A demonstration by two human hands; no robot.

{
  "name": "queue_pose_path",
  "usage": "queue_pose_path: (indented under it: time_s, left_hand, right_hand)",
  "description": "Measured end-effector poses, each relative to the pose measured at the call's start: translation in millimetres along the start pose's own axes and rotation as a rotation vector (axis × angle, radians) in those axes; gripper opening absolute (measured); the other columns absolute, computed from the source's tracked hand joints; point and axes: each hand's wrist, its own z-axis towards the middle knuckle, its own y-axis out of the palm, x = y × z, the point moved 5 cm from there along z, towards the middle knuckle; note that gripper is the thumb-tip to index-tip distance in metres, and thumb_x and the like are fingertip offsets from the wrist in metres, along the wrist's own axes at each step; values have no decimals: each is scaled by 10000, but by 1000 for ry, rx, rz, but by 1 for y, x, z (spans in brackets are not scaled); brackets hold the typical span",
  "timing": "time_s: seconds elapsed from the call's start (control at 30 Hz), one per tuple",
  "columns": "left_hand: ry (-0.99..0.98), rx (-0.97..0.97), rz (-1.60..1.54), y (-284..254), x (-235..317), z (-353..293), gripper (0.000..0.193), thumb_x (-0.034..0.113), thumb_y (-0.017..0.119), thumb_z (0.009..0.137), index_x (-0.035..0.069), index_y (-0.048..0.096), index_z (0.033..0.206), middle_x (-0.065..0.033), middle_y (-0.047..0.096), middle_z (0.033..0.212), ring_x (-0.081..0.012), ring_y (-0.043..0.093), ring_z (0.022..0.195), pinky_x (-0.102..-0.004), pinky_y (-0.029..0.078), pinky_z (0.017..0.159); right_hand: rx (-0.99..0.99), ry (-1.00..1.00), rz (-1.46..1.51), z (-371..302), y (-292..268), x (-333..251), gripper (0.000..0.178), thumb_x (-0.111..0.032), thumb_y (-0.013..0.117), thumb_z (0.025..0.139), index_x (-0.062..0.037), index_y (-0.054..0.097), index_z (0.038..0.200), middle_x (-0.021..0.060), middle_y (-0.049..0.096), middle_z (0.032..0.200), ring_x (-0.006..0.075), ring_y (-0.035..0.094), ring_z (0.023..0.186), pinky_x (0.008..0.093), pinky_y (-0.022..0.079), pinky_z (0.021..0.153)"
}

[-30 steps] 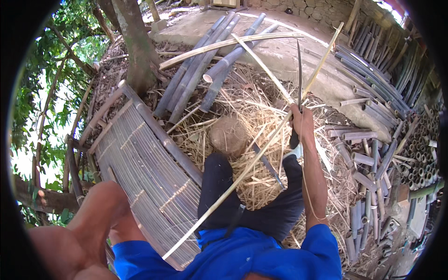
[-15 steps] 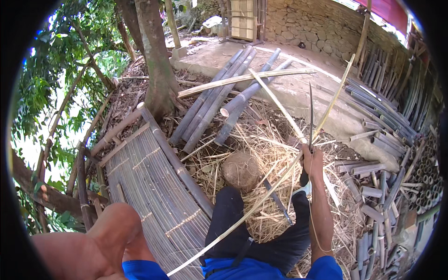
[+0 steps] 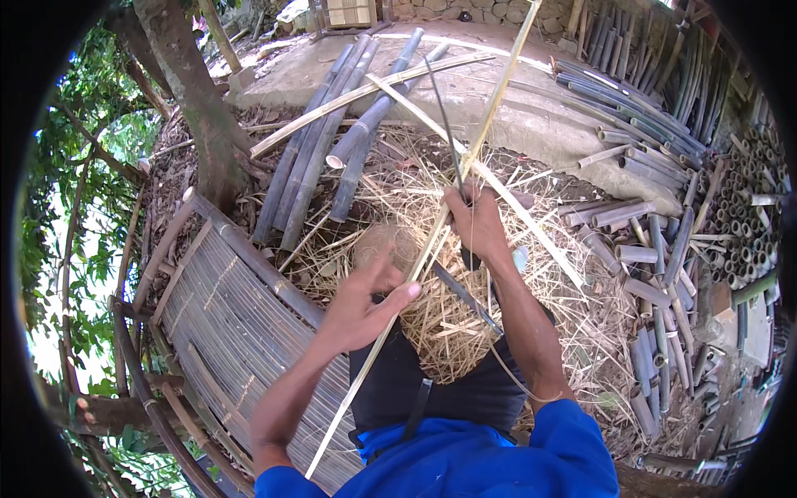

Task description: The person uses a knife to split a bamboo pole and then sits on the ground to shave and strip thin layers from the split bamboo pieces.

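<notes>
My right hand point(image 3: 476, 217) is closed around a long-bladed knife point(image 3: 444, 109), its dark blade pointing up and away. A long, pale bamboo strip point(image 3: 501, 87) runs through the same grip, slanting from the far right down toward my lap. Beside the strip's middle is my left hand point(image 3: 364, 300), fingers apart and thumb stretched toward the strip; whether it touches cannot be made out. Below the hands, a second dark blade point(image 3: 465, 295) lies over bamboo shavings point(image 3: 452, 336). A round brown block point(image 3: 387, 243) sits partly behind my left fingers.
A slatted bamboo panel point(image 3: 241, 324) lies at my left. Dark bamboo poles point(image 3: 320, 158) rest ahead near a tree trunk point(image 3: 203, 108), with a split bamboo length point(image 3: 349, 98) across them. Cut bamboo pieces point(image 3: 639, 253) are piled at the right, beside a concrete ledge point(image 3: 531, 116).
My left hand has come from the lower left to the strip's middle. In the picture, the right hand with knife and strip sits further left and higher; the whole view has shifted.
</notes>
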Motion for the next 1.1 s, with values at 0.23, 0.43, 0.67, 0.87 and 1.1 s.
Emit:
queue_pose_path:
  time_s: [0.23, 0.43, 0.67, 0.87, 1.1]
  left_hand:
    - [-331, -131, -491, 34, -57, -16, 366, 216, 590, 1052, 26, 610, 1365, -29, 551, 706, -121, 496, 486, -337, 399, 468]
    - [186, 324, 408, 2, -17, -19, 283, 130, 721, 928, 36, 711, 1195, -75, 584, 781, -170, 576, 667, -346, 467, 621]
    - [102, 929, -381, -18, -29, -44, 492, 460, 538, 1003, 10, 719, 1090, -186, 677, 929, -283, 665, 892, -466, 529, 870]
    - [763, 1221, -575, -115, -2, -81, 676, 513, 235, 1113, 120, 526, 646, -25, 468, 480, -174, 490, 364, -246, 401, 327]
    - [693, 1267, -302, -116, 79, -109, 631, 548, 474, 1057, 169, 388, 559, 4, 362, 456, -119, 346, 343, -244, 298, 299]
  right_hand:
    - [-21, 12, 154, -1, -4, -26, 353, -300, 625, 1012, 15, 664, 857, 54, 632, 644, 109, 567, 561, 298, 438, 530]
    - [15, 139, 426, 20, 13, 8, 193, -168, 615, 1015, 21, 582, 999, 123, 658, 729, 106, 547, 526, 256, 449, 468]
    - [-58, 273, 756, -32, 71, 9, 246, -196, 601, 1024, 41, 609, 959, 134, 699, 745, 95, 554, 537, 260, 456, 481]
    - [-542, 383, 483, -111, 77, -2, 266, -214, 676, 966, 42, 658, 1040, 122, 695, 795, 108, 589, 595, 289, 498, 550]
    - [-514, -36, -81, -195, 57, 2, 281, -182, 656, 981, 9, 680, 1186, 222, 695, 983, 396, 677, 899, 439, 535, 794]
